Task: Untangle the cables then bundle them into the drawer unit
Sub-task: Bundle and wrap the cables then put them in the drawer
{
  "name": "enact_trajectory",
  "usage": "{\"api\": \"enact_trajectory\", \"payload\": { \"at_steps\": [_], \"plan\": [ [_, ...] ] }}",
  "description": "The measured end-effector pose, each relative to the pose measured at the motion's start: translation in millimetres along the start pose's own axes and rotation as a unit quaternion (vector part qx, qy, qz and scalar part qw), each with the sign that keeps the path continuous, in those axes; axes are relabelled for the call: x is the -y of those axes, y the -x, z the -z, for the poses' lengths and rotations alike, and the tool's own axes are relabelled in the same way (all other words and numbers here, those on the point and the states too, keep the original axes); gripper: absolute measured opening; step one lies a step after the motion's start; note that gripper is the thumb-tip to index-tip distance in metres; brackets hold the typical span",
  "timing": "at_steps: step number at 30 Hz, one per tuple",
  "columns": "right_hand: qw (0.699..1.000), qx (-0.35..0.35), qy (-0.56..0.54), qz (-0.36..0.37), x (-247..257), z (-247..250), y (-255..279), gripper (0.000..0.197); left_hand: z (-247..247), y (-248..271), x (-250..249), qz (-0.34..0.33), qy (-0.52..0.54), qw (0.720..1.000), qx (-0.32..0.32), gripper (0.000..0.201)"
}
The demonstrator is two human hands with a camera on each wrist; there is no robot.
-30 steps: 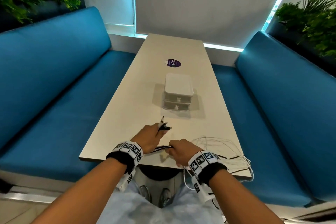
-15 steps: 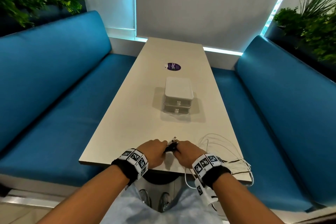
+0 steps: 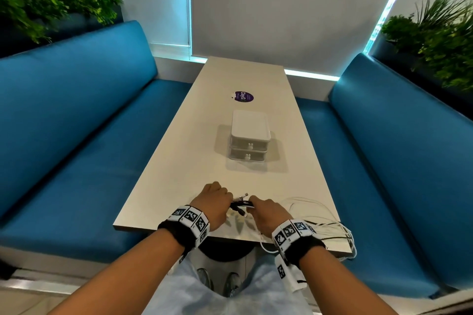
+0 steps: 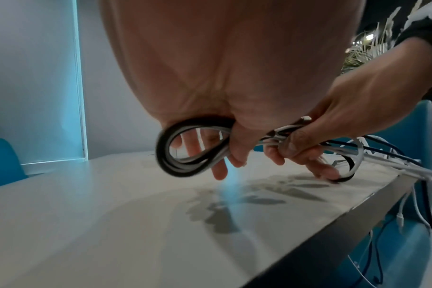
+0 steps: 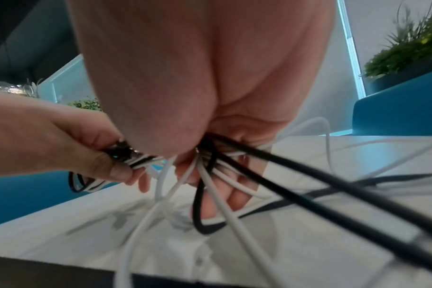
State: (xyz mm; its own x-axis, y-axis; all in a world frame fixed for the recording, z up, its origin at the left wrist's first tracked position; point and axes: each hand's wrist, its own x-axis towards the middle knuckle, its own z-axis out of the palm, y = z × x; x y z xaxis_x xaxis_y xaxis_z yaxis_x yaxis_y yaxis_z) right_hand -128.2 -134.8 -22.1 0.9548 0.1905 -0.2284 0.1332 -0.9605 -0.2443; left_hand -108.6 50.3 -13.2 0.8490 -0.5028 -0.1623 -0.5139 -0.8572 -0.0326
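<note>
Black and white cables (image 3: 240, 206) gripped between both hands, near table (image 3: 184, 161) edge

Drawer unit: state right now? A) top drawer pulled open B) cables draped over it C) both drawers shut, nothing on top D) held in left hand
C: the drawer unit stands alone mid-table with both fronts flush; the cables are nearer the table's front edge, in both hands' grip.

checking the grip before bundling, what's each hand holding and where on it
Left hand grips the cables at their looped, folded end; right hand grips the same cables just beside it, where the loose lengths trail off.
</note>
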Motion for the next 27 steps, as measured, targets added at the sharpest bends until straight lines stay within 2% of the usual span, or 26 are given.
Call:
{"api": "enact_trajectory", "payload": {
  "at_steps": [2,6,9,11,13,16,18,21,23,24,27],
  "plan": [
    [0.999,0.006,-0.054,0.003,0.6,4.2,1.2,0.023,3.5,3.5,4.2,0.019,0.048,0.999,0.013,0.021],
    [0.99,0.017,-0.141,0.02,8.6,21.6,1.0,0.022,20.2,3.8,18.7,0.044,0.05,0.997,-0.036,0.032],
    [0.97,0.08,-0.232,-0.001,11.0,31.1,0.4,0.014,33.3,-0.3,31.6,0.085,0.025,0.993,-0.074,0.039],
    [0.954,0.107,-0.278,-0.019,8.0,32.0,3.2,0.014,35.4,-0.1,36.5,0.104,0.019,0.991,-0.077,0.036],
    [0.952,0.104,-0.286,-0.033,4.7,28.6,4.1,0.02,29.7,2.7,38.1,0.104,0.028,0.991,-0.078,0.029],
    [0.967,0.076,-0.241,-0.024,4.0,23.7,5.7,0.023,14.4,4.7,38.9,0.107,0.051,0.992,-0.053,0.045],
    [0.974,0.055,-0.218,-0.004,4.6,20.2,6.4,0.03,4.9,4.5,38.3,0.118,0.063,0.99,-0.041,0.049],
    [0.961,0.04,-0.272,-0.02,7.2,14.0,10.3,0.036,-3.0,1.8,34.0,0.151,0.109,0.981,-0.049,0.048],
    [0.948,0.043,-0.311,-0.046,7.7,10.2,13.0,0.028,-5.4,-2.4,28.7,0.166,0.146,0.974,-0.046,0.047],
    [0.952,0.047,-0.299,-0.05,7.9,10.2,15.6,0.027,-5.9,-4.6,25.7,0.17,0.161,0.971,-0.041,0.046],
    [0.949,0.091,-0.296,-0.053,4.5,3.0,19.4,0.031,-7.8,-9.1,16.5,0.194,0.208,0.958,-0.032,0.042]
  ]
}}
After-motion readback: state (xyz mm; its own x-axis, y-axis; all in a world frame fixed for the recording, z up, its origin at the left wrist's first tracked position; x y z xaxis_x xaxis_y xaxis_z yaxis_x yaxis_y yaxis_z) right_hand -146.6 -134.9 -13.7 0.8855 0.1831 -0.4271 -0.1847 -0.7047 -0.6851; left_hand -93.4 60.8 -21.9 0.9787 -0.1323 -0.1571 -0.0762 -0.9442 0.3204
